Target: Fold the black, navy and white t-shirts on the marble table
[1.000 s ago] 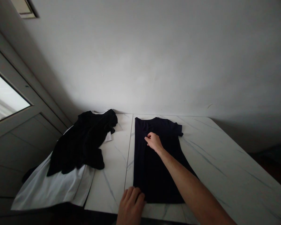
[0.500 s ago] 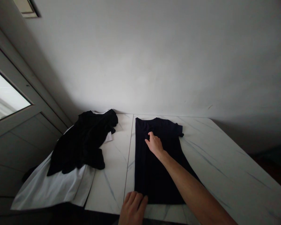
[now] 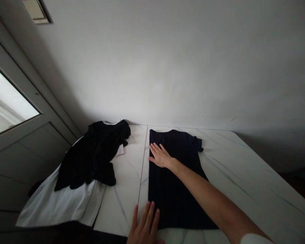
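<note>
A dark navy T-shirt, folded in half lengthwise, lies on the white marbled table, its short sleeve pointing right. Flat on its upper left part rests my right hand, fingers spread toward the left fold. My left hand is at the shirt's lower left corner, fingers apart, fingertips touching the corner and the table beside it. Neither hand grips the cloth.
On the table's left side a black garment lies over a white one, which hangs past the front edge. A wall stands behind the table, and a door with a glass pane is at the left.
My right hand has opened from a loose curl and flattened near the shirt's left fold. My left hand's fingers have straightened and spread. The view has shifted slightly.
</note>
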Tool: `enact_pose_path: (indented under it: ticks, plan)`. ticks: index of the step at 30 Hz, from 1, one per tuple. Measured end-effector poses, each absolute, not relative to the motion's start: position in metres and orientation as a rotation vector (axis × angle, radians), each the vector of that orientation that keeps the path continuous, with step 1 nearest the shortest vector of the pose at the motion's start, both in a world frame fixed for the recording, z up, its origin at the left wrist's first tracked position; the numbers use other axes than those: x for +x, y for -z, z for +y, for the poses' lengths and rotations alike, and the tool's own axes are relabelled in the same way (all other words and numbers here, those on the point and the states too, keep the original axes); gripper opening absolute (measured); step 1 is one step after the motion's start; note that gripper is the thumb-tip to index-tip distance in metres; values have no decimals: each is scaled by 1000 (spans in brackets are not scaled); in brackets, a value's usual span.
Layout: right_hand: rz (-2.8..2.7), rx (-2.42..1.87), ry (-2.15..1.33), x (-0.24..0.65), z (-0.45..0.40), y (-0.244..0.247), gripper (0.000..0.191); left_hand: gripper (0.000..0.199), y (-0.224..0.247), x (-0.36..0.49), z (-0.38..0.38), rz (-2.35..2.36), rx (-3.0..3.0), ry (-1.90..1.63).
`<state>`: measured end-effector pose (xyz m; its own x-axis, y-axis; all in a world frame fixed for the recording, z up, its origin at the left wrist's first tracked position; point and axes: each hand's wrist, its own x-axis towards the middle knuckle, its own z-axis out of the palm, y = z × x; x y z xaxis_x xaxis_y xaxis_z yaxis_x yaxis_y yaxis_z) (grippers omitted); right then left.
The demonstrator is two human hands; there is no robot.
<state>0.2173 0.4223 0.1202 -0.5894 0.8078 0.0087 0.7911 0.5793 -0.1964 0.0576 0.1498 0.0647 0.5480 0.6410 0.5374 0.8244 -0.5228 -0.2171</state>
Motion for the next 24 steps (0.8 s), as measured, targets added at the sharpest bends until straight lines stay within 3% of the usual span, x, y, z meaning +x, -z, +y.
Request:
enact_pose_path:
  ticks: [7,12,19,24]
  plan:
    - [-2726,-1432,-301,213,448,-122,79,63,-69,57,147,-1148,-2336,603]
    - [-2718,-1472,-336,210,452,-113,79,38,-63,56,145,-1103,-2316,581]
    - [-2448,-1332,-76,240,427,-129,60,46,-88,47,178,-996,-2343,583]
    - [-1946,-1806,12,348,434,-131,41,67,-132,67,239,-1028,-2635,501]
